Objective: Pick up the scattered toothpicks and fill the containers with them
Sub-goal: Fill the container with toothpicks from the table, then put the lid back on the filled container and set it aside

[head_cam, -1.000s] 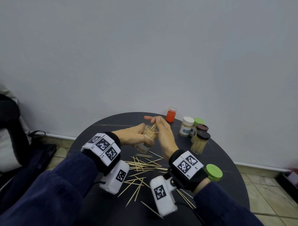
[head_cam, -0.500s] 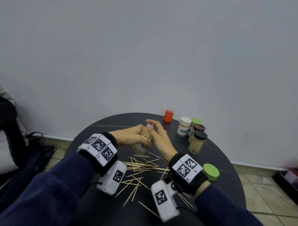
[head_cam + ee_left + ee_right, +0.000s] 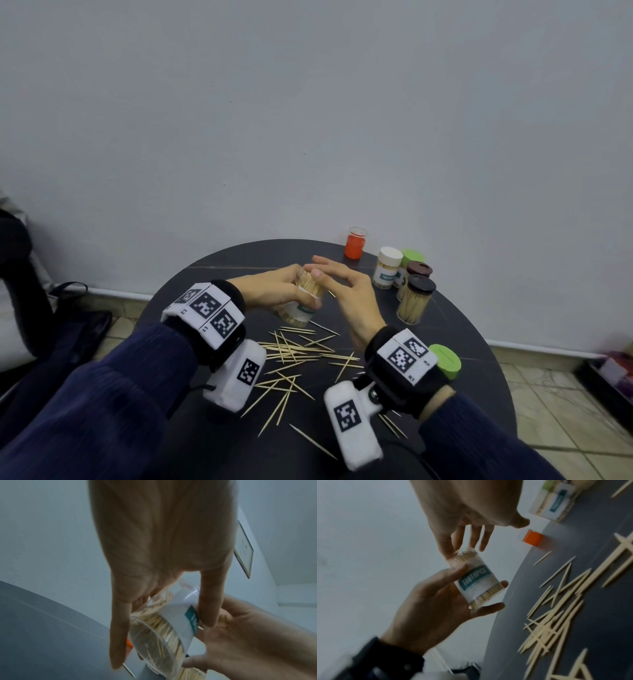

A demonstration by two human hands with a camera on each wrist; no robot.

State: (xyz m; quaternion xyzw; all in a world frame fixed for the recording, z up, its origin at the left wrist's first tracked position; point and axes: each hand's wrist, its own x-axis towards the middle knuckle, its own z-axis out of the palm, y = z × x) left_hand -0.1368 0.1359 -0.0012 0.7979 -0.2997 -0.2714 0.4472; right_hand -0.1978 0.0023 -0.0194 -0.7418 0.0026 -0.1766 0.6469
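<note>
While left hand (image 3: 274, 289) holds container (image 3: 301, 305), toothpicks (image 3: 294, 356) litter table (image 3: 462, 342).

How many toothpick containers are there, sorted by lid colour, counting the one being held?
White-lidded clear plastic container: 1
Green-lidded container: 1
Brown-lidded clear containers: 2
Orange container, no lid: 1
Clear labelled container, no lid, gripped by the left hand: 1
Total: 6
</note>
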